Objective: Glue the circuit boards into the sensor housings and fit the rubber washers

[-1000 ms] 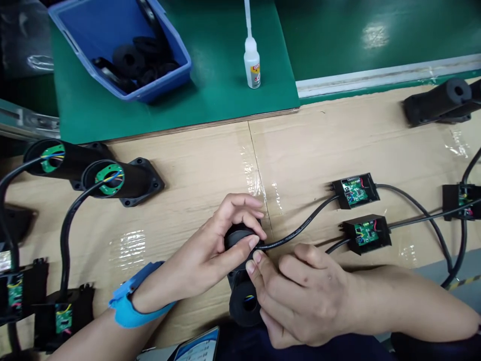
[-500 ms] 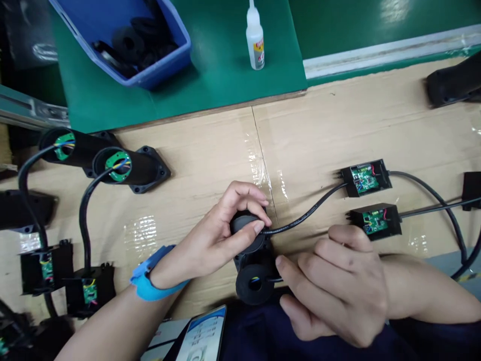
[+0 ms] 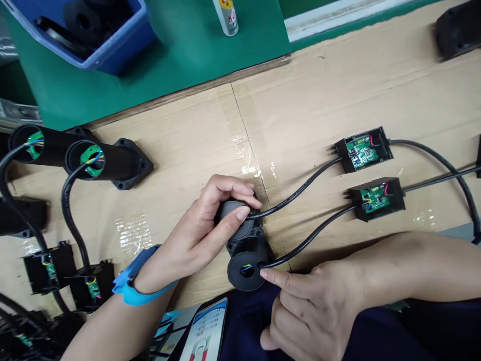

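My left hand [image 3: 210, 225] is closed around a black cylindrical housing [image 3: 240, 228], its thumb resting where a black cable [image 3: 300, 189] meets the cap. Just below stands a second black housing, topped by a round black cap [image 3: 235, 276] with coloured wires showing in its centre hole. My right hand [image 3: 311, 306] points its index finger at the cap's edge, right by a second cable [image 3: 311, 240]; the other fingers are curled and nothing shows in them. Each cable runs to a small black box with a circuit board: the upper box [image 3: 363, 150] and the lower box [image 3: 378, 199].
At left lie black tubular housings [image 3: 124, 163] with cables leading to more open boxes [image 3: 90, 288]. A blue bin [image 3: 124, 47] of black parts and a white bottle [image 3: 227, 17] stand on the green mat [image 3: 180, 60]. Another black part [image 3: 458, 32] lies at the far right.
My right hand has moved down from above the lower cable, and its index finger is now extended to the cap. My left hand keeps its hold. The view has shifted.
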A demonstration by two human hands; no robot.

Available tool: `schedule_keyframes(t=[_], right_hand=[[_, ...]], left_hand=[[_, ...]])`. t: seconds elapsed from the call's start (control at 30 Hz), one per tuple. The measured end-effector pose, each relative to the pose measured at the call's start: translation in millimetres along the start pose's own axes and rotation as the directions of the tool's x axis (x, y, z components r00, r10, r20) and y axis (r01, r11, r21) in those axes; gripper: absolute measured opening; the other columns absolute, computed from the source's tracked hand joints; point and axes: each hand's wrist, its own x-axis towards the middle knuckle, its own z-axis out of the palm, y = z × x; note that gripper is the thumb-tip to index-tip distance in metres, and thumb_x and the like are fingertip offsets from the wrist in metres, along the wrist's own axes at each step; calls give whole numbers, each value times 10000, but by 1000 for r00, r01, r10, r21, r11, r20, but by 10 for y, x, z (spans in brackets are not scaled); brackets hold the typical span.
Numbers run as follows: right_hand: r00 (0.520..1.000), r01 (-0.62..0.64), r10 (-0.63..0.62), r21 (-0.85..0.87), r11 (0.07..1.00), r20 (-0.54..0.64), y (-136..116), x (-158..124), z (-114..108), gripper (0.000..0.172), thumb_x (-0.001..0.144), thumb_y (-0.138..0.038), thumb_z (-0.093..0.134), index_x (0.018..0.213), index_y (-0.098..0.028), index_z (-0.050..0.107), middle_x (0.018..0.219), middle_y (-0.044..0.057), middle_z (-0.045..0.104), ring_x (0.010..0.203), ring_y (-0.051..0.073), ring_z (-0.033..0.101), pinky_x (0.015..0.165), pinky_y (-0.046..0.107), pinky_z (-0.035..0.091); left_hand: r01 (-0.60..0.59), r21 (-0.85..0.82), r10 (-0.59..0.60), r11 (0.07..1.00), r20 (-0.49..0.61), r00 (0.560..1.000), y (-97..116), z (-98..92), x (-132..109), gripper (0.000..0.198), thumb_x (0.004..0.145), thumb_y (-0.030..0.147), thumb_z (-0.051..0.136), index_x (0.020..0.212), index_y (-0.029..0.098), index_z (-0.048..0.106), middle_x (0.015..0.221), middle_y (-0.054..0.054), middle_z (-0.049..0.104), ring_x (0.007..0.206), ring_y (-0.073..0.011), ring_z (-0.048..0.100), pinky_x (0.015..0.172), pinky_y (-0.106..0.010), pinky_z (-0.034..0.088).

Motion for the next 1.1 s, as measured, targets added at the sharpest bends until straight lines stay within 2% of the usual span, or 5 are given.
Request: schedule_keyframes(t=[0.2, 0.37, 0.53, 0.8, 1.1], right_hand=[[983, 58, -44, -74, 996, 179, 55, 39, -136, 490, 991, -499, 556, 583, -239, 479, 523, -83, 399, 467, 101, 384, 869, 327, 628], [960, 31, -17, -44, 999, 279, 36, 62, -180, 460, 1015, -448, 528, 606, -236, 513, 543, -68, 462, 482, 111, 401, 880, 319, 603], [986, -167, 160, 170, 971, 55, 144, 101, -203, 320, 927, -321, 603, 629, -226, 537, 551, -72, 417, 494, 109, 409, 618, 279, 540], [757, -650, 595, 398, 647, 270, 652, 246, -518, 366, 1090, -284, 387, 825, -179, 617, 713, -5, 597, 665, 121, 549, 741, 286, 515], [666, -741, 403, 493, 457, 628, 740, 218, -577, 412, 1102, -385, 412, 822, -169, 626, 712, -26, 565, 661, 107, 519, 640, 257, 364]], left_hand=[[-482, 656, 602, 582, 51, 797, -165, -107, -458, 423, 809, 705, 709, 1049, 360, 760, 1001, -21, 719, 1032, -281, 633, 830, -419, 488], [-428, 636, 434, 642, 159, 887, -203, -14, -658, 456, 751, 484, 866, 1177, 492, 704, 853, 36, 734, 784, -206, 612, 588, -334, 365], [-448, 761, 556, 470, 139, 820, -250, 168, -668, 353, 828, 573, 762, 1121, 379, 734, 1023, -24, 761, 961, -252, 568, 748, -368, 375], [-407, 705, 517, 581, 67, 853, -204, 222, -701, 239, 828, 420, 766, 965, 290, 620, 1207, -66, 719, 1152, -314, 558, 883, -464, 373], [-297, 427, 287, 854, 90, 954, 308, 363, -752, 240, 919, 314, 665, 1108, 237, 540, 1248, -126, 678, 1095, -291, 623, 896, -440, 491]])
